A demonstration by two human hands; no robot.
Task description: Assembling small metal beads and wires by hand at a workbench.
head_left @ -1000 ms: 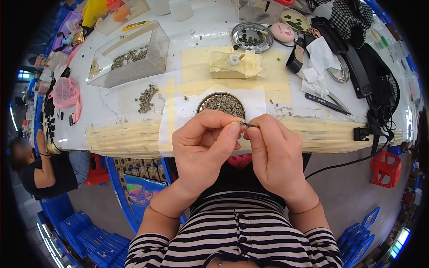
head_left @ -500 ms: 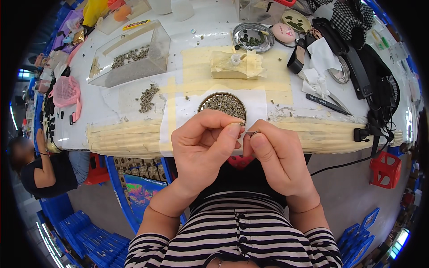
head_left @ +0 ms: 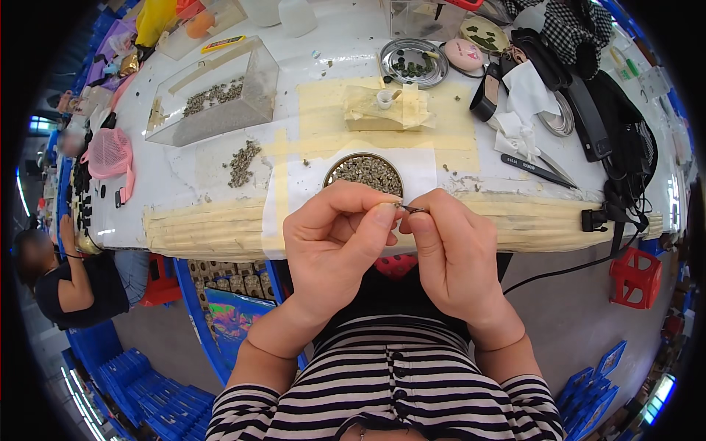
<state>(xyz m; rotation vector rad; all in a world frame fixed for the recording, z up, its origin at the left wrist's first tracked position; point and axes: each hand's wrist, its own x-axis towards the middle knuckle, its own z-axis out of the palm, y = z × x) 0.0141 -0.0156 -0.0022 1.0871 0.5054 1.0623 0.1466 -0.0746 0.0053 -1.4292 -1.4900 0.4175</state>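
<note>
My left hand and my right hand meet just in front of the table edge. Between the thumbs and forefingers of both hands sits a tiny dark metal part; both pinch it, fingertips almost touching. Directly behind the hands a round dish full of several small grey parts rests on a white sheet on the table. My striped sleeves come in from the lower edge.
A clear box of grey parts and a loose pile lie at left. A taped block, a metal tray, tweezers and black cables lie behind and right. Another person sits at far left. A red stool stands at right.
The hands have stayed together at the table edge; the fingers have shifted slightly around the small part, with the right thumb now closer to the left thumb.
</note>
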